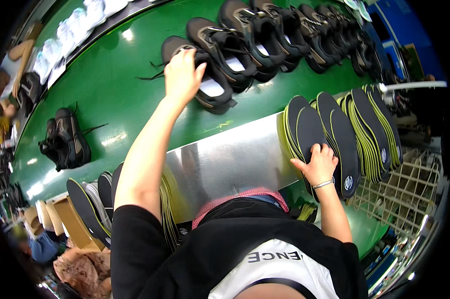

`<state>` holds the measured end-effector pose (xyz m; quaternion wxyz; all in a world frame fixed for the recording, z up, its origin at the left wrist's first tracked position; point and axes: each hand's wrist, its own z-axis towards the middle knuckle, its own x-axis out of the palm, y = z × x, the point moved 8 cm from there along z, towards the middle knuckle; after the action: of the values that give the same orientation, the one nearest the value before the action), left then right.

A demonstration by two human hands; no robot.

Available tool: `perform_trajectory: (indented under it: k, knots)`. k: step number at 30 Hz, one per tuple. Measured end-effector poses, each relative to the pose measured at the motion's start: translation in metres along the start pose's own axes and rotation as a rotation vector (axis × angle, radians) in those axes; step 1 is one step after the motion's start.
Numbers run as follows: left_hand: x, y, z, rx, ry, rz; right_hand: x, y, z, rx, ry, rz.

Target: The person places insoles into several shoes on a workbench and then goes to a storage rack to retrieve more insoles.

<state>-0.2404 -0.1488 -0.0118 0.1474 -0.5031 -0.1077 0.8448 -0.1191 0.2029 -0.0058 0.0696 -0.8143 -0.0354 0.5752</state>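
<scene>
My left hand (182, 75) reaches over the nearest dark brown-black sneaker (216, 102), its fingers on the lace area and thumb beside the opening. A pale insert shows inside that shoe, and a lace trails off to its left. At the right, my right hand (318, 167) is on a black insole (308, 130) with a yellow-green edge, thumb at one side and fingers at the other. That insole leans in a row with several more insoles (367, 124). Part of the insole under my palm is hidden.
Several matching sneakers (255, 42) stand in a row on the green conveyor surface (120, 65), with another pair (65, 137) at the left. A metal plate (225, 162) lies in front of me. More insoles (88, 207) stand at lower left. A wire basket (399, 192) is at right.
</scene>
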Motion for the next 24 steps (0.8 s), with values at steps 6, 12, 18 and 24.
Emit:
perform_trajectory:
  k: [6, 12, 18, 24]
  knots:
    - [-0.001, 0.024, 0.001, -0.131, -0.021, -0.087, 0.008, -0.014, -0.002, 0.072, 0.001, 0.046]
    - [0.032, 0.096, 0.010, -0.570, 0.218, -0.679, -0.054, -0.009, -0.014, -0.282, -0.325, 0.526]
    - [0.037, 0.091, 0.006, -0.771, 0.289, -0.992, -0.122, 0.097, 0.032, -0.931, -0.174, 0.544]
    - [0.039, 0.097, 0.000, -0.801, 0.402, -1.042, -0.135, 0.208, 0.064, -1.255, -0.223, 0.169]
